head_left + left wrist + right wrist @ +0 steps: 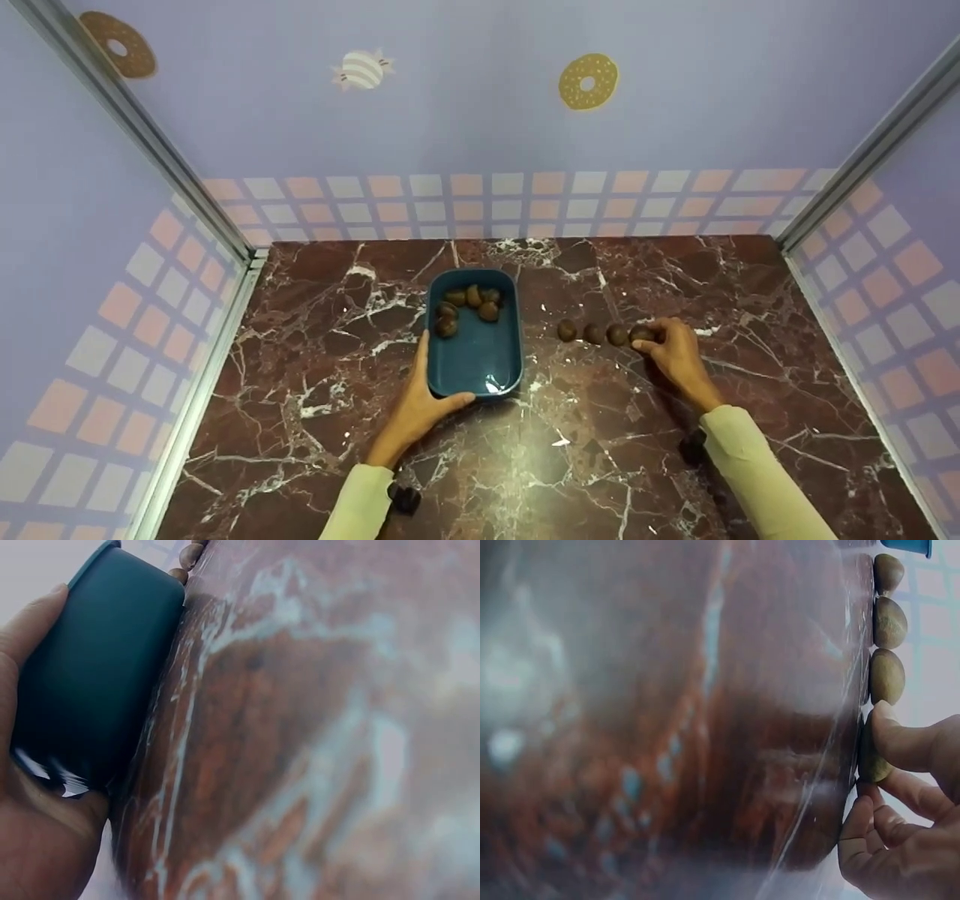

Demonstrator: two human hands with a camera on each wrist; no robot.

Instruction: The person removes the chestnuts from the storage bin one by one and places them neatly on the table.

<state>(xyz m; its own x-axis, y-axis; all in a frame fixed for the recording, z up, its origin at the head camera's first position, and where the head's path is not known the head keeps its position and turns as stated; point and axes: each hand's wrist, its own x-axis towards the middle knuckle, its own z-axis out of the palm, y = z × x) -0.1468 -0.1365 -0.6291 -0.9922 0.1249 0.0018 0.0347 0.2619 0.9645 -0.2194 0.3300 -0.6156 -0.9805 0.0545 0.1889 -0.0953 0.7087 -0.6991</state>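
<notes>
Right hand pinched the end chestnut of a four-nut row on the marble table — at 3 o'clock from the blue tray. Left hand gripped the tray's 7 o'clock corner — five chestnuts lay at its 12 o'clock end.

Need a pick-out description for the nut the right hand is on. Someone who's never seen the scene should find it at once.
Start at the blue tray on the marble table; to its right a row of four brown nuts runs across the tabletop. Take the nut farthest from the tray. It alone is pinched by the right hand; the other three lie untouched.
</notes>
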